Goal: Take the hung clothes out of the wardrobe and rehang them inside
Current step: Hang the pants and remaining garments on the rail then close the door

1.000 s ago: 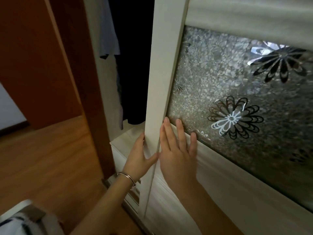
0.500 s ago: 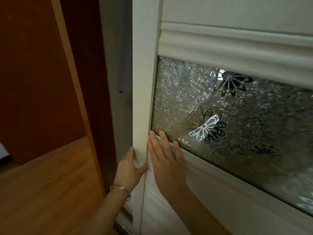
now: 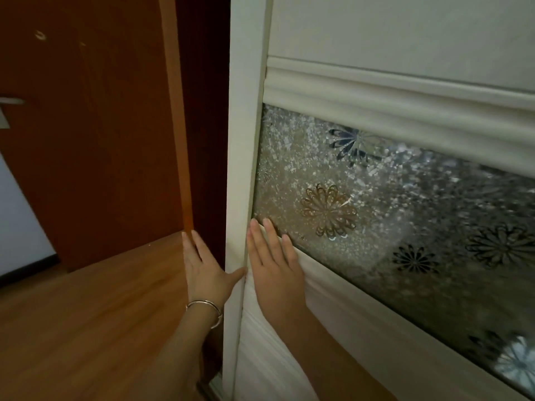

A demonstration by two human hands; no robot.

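- Firstly, the right hand's fingers (image 3: 270,237) are straight and close together. They lie flat on the cream-white sliding wardrobe door (image 3: 244,140), with the tips at the lower edge of its glass, and they curl round nothing.
- The right hand (image 3: 275,273) rests palm-down on the door's lower rail, just right of the upright edge strip. Its bare forearm comes up from the bottom of the view.
- The left hand's fingers (image 3: 199,248) point straight up in front of the dark brown wooden panel (image 3: 202,111) and hold nothing. Whether they touch that panel I cannot tell.
- The left thumb (image 3: 236,275) is spread to the right, and its tip touches the door's upright strip.
- The left hand (image 3: 205,273) sits just left of the door edge with its back to the camera. A thin silver bangle (image 3: 202,301) circles the wrist.
- The 2 hands are near each other, with only the upright strip between them.
- The wardrobe door fills the right of the view. It has a ribbed moulding above a frosted, crackle-textured glass panel (image 3: 390,204) with dark, gold and silvery flower motifs.
- The upright strip stands right against the dark brown panel, and the clothes behind the door are hidden.
- To the left are an orange-brown wooden room door (image 3: 86,140), with a grey metal handle (image 3: 8,101) at the frame edge, and a warm wood-plank floor (image 3: 86,314).
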